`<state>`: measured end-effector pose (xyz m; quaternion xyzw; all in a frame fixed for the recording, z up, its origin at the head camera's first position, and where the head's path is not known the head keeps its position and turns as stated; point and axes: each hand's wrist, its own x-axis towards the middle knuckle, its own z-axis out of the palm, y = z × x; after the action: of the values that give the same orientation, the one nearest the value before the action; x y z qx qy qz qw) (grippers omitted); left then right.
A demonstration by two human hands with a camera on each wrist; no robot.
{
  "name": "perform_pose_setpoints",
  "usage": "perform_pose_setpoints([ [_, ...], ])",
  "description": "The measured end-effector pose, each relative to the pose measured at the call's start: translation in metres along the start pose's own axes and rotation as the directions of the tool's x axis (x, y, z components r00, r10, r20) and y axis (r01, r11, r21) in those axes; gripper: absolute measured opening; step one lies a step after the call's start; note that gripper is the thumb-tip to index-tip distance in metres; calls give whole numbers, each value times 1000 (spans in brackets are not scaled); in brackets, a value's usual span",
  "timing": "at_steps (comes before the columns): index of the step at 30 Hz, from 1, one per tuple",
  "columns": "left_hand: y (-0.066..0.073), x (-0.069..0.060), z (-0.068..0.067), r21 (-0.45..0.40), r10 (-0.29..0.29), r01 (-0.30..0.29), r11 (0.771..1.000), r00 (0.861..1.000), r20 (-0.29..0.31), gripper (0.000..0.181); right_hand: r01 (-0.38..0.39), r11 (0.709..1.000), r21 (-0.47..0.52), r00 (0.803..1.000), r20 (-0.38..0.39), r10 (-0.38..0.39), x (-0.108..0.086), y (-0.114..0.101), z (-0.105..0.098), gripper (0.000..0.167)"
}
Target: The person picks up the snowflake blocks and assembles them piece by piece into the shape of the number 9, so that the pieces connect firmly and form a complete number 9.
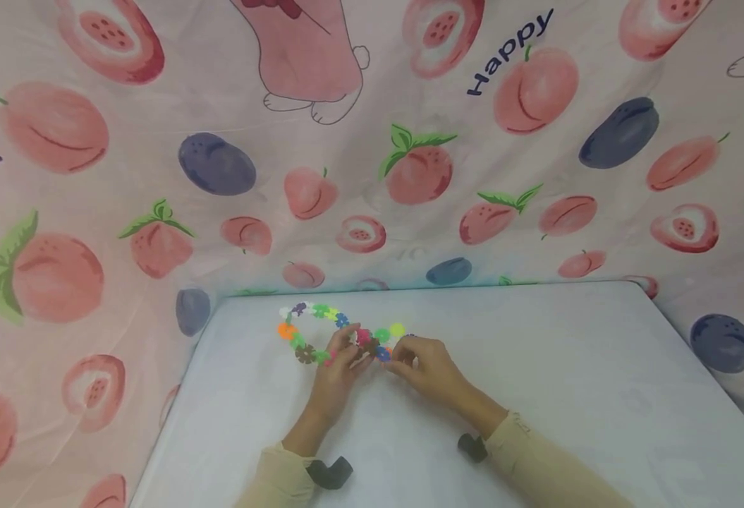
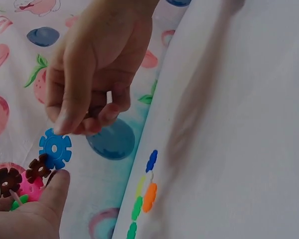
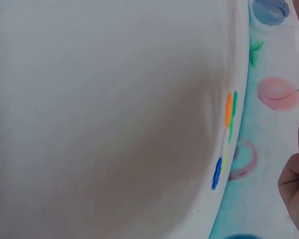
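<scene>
Head view: a chain [image 1: 305, 353] of flower-shaped plastic discs is held above the table [image 1: 219, 423], near its far edge and left of the middle. An uneven loop is formed to the left of the left hand [image 1: 341, 368]; white, purple, green, yellow-green and blue are seen along its far side, orange at the left, brown, green and pink along the near side. The chain is gripped by the left hand's curled fingers. At its right end a blue disc [image 1: 382, 353] is pinched by the thumb and forefinger of the right hand [image 1: 431, 367]. Left wrist view: the blue disc is seen with a round centre hole and a notched rim, next to two brown discs [image 2: 7, 181] and a pink disc [image 2: 32, 186], set at differing angles. A white piece [image 2: 109, 97] is enclosed by the right hand's curled fingers. Loose-lying discs [image 2: 150, 197] in blue, yellow-green, orange and green are noted along the table's far edge. Right wrist view: the same row is seen nearly edge-on; a partial hand [image 3: 293, 181] is cropped, its grip undeterminable.
</scene>
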<state>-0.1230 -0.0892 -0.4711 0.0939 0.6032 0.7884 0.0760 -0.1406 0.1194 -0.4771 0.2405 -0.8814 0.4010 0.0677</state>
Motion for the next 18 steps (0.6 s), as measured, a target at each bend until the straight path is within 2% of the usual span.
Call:
perform_pose_setpoints([
  [2,0,0,-4,6,-3,3,1000,1000,-2,49,-47,999,-10,998,43,47,-1,4,-2,13],
  [5,2,-1,-9,0,-20,20,1000,1000,-7,49,-135,990,-39,985,104,138,0,11,-7,11],
  [11,5,-3,-14,-40,-28,27,999,1000,-5,48,-301,949,-96,939,143,313,7,34,-14,12],
  [18,4,-3,-16,-96,8,-5,995,1000,29,39,-361,907,-218,906,146,396,14,58,-13,35],
])
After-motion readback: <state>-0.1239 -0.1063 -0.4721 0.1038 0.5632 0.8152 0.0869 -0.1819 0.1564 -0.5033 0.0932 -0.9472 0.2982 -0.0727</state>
